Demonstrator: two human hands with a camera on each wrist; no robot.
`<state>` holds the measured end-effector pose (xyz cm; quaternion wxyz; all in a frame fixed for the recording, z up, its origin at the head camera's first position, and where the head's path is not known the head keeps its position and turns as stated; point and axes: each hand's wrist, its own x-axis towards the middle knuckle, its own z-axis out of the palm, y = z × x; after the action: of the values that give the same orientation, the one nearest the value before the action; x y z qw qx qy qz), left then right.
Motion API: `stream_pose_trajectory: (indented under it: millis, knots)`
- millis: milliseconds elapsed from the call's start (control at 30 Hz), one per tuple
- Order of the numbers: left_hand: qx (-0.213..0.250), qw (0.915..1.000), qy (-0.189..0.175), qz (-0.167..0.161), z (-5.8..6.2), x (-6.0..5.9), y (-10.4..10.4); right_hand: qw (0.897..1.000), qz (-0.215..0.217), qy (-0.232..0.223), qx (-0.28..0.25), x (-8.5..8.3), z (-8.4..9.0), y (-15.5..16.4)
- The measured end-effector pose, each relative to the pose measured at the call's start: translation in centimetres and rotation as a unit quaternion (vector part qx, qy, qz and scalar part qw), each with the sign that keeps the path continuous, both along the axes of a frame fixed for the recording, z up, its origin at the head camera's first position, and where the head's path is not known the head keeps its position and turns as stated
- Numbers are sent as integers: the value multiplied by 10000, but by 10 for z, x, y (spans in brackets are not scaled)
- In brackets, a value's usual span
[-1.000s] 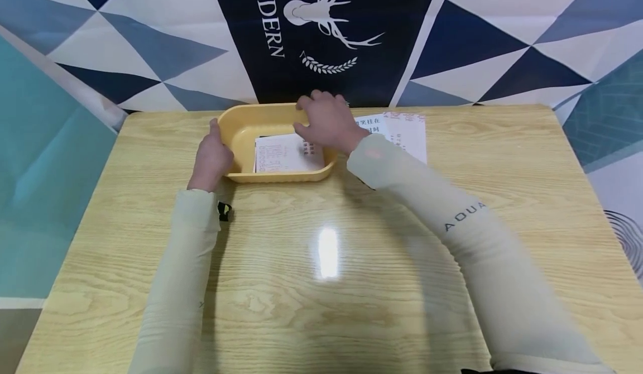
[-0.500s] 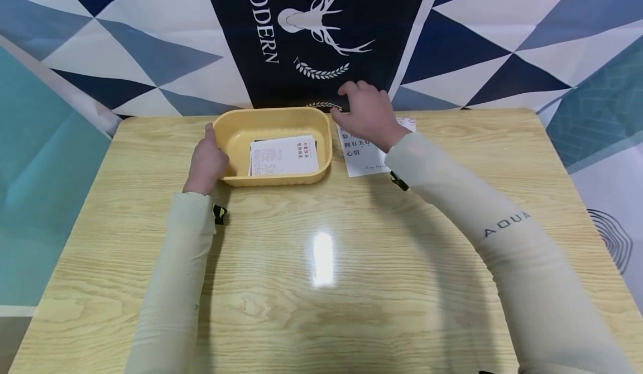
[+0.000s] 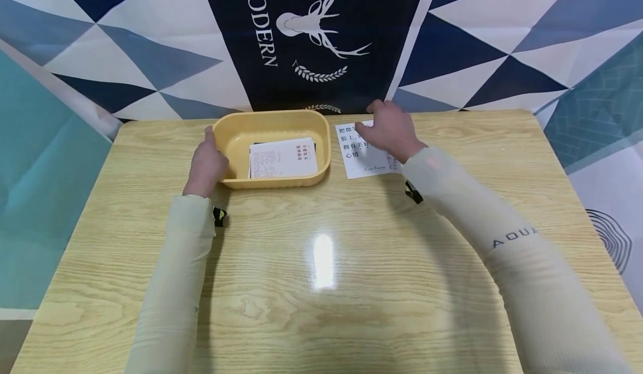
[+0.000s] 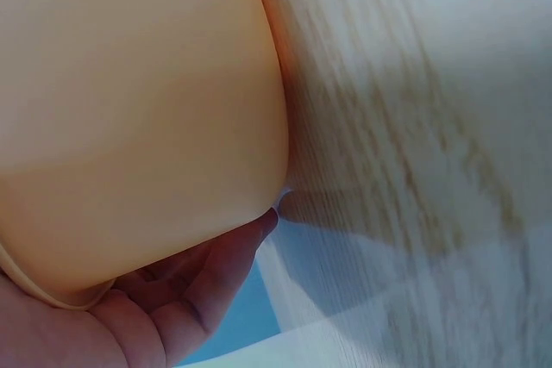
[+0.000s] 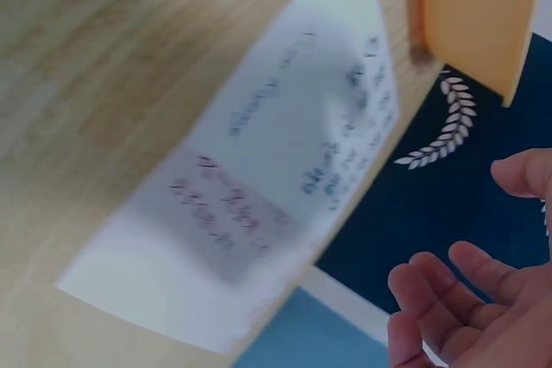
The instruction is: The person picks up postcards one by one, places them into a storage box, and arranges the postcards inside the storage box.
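My left hand (image 3: 206, 164) grips the left end of a yellow plastic basket (image 3: 273, 182); in the left wrist view its fingers (image 4: 194, 312) lie along the outer wall below the rim. Inside the basket lie white printed cards (image 3: 282, 161) with a dark edge showing beneath. My right hand (image 3: 394, 133) hovers over two printed cards right of the basket, thumb and fingers apart, holding nothing. One is a white card (image 3: 359, 162) with black writing; a pinkish card (image 5: 172, 247) with red writing adjoins it, mostly covered by the hand in the head view.
The wood-grain table (image 3: 271, 273) ends at a patterned cloth backdrop (image 3: 321, 44) just behind the basket and cards. A bright light reflection (image 3: 323, 262) lies on the tabletop. Small black-and-yellow pieces (image 3: 414, 192) show at both wrists.
My right hand has left the basket's right end, moved right and come lower over the cards beside it. My left hand keeps its hold on the basket.
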<state>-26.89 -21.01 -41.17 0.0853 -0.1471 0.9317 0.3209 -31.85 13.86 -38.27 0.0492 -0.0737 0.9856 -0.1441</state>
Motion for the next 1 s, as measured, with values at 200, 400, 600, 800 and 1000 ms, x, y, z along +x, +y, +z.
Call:
stream_pose_trajectory:
  millis: [200,400,600,800,1000]
  knots:
    - [4,10000,-33,2,-1,-1,0,9985,-322,-451,25,0,-17,9]
    - [9,10000,37,-41,-2,-1,-1,9958,-518,-707,270,2,-30,15]
    - [-33,10000,77,-46,-1,0,-1,9946,-594,-760,374,2,-39,15]
    - [-69,9998,184,-59,-2,1,-1,9931,-648,-892,403,2,-42,14]
    - [-64,9998,182,-34,-4,0,-2,9911,-735,-1000,479,0,-42,11]
